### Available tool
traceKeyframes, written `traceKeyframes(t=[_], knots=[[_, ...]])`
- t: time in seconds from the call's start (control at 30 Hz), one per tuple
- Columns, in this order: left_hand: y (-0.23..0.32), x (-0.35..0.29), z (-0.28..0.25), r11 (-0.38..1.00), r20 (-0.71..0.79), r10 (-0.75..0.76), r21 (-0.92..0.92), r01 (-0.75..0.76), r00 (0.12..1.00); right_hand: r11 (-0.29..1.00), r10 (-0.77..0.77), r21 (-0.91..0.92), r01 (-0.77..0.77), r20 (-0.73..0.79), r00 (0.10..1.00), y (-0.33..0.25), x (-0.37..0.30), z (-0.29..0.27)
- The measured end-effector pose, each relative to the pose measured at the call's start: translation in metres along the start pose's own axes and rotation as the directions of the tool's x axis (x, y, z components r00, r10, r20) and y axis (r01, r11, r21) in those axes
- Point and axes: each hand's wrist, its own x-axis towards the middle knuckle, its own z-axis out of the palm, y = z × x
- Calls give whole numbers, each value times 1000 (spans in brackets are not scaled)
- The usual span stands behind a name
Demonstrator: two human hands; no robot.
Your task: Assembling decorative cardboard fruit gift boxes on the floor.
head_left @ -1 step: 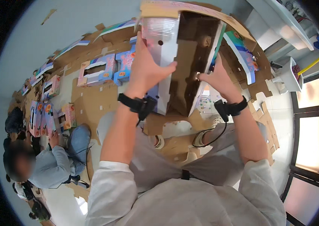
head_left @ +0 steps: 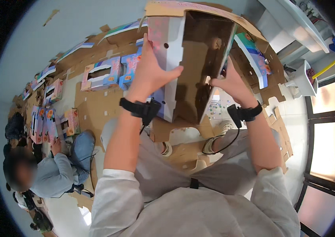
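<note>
A large cardboard box [head_left: 199, 51], brown inside and printed in pink, purple and white outside, is held up in front of me with its hollow side facing me. My left hand [head_left: 151, 73] grips the left wall, the thumb lying across the white inner edge and the fingers behind it. On the opposite side, my right hand [head_left: 232, 81] is closed round the right wall, with its thumb on the near edge. A long printed flap [head_left: 199, 8] spans the top of the box. Both walls have small round or slotted holes. The fingertips behind the panels are hidden.
Several printed boxes with cut-out windows [head_left: 102, 74] stand on brown cardboard sheets to the left. A co-worker [head_left: 59, 173] sits there, a hand on another box. More flattened cardboard [head_left: 254, 59] lies at right, near a white bin [head_left: 307, 77] and framed glass panels [head_left: 333, 154].
The box has shifted slightly left and tilted a little, and its left wall catches less glare. My hands have moved along with it, still gripping both sides.
</note>
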Motion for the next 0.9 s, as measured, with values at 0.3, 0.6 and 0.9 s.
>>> traceKeyframes(t=[0.3,0.6,0.9], knots=[[-45,-20,-60,974,105,-124,-178,141,987,993,57,106,-55,-16,998,-8,-26,-81],[-115,-8,-98,930,-744,-367,-267,254,558,973,37,217,78,-483,875,-11,-28,-121],[-87,-17,-57,955,-47,-201,-230,185,978,945,-150,130,299,-641,753,-37,-36,-101]])
